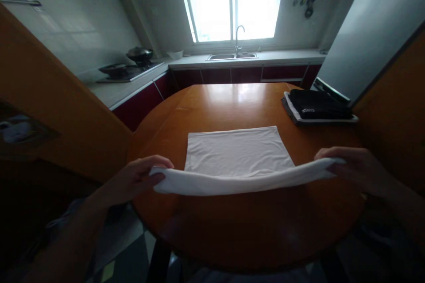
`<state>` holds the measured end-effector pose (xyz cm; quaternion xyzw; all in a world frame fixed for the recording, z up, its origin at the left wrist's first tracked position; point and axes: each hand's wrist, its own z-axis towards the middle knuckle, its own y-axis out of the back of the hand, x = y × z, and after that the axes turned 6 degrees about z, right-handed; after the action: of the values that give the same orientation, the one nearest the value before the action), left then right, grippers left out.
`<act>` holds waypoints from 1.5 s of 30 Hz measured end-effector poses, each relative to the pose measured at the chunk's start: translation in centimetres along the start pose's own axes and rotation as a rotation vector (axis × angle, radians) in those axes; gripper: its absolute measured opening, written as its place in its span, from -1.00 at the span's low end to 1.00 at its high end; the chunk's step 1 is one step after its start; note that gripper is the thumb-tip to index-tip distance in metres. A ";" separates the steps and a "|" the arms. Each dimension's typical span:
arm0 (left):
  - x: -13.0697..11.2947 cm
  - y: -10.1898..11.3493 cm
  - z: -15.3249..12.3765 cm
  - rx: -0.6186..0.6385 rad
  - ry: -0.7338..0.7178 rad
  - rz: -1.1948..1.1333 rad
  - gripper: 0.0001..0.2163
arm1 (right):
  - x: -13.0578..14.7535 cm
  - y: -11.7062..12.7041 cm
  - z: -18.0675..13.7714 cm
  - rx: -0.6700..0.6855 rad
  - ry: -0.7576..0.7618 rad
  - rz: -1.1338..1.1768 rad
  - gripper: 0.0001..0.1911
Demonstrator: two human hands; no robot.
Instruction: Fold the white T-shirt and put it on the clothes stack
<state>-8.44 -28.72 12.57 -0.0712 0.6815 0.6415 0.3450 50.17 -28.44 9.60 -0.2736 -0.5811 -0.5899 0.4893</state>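
A soft white cloth [237, 150] lies spread on the brown wooden table, its far part flat and slightly wrinkled. Its near part is lifted and folded over into a long band that sags a little in the middle. My left hand [141, 177] pinches the left end of this band between thumb and fingers. At the right end, my right hand [352, 168] grips the band the same way, a little higher than the left. Whether the cloth is a garment, I cannot tell.
The oval table [232, 234] fills the middle. Folded clothes [320, 106], black on top with white lettering, are stacked at its right rear. Beyond stand a counter with a sink [222, 57], and a stove with a pan [139, 54] at left. A fridge [375, 22] rises at right.
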 end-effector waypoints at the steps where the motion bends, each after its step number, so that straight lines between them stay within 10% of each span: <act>1: 0.1 0.1 1.0 -0.032 0.029 -0.034 -0.62 | -0.1 0.0 1.0 -0.079 -0.032 -0.005 -0.53; 6: 1.0 -0.2 6.3 -0.197 0.122 -0.116 -0.47 | -0.8 -0.7 6.7 -0.182 -0.061 0.040 -0.41; 15: 6.4 -3.5 14.1 -0.107 0.145 0.002 -0.51 | -7.2 -3.5 15.5 -0.118 -0.172 -0.029 -0.55; 34: 10.3 -4.1 18.7 0.056 0.236 0.175 -0.58 | -11.3 -4.9 20.0 -0.077 -0.226 -0.346 -0.76; 40: 7.1 -5.3 18.2 -0.170 0.354 0.572 -0.65 | -9.3 -6.4 19.2 -0.283 -0.164 -0.686 -0.63; 45: 0.2 -10.8 19.4 -0.079 0.000 0.550 -0.54 | -5.2 -12.6 18.4 -0.158 0.115 -0.725 -0.58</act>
<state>4.57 -12.53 4.77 0.1032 0.6499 0.7370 0.1545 36.31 -11.50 2.89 -0.0533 -0.5645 -0.7823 0.2579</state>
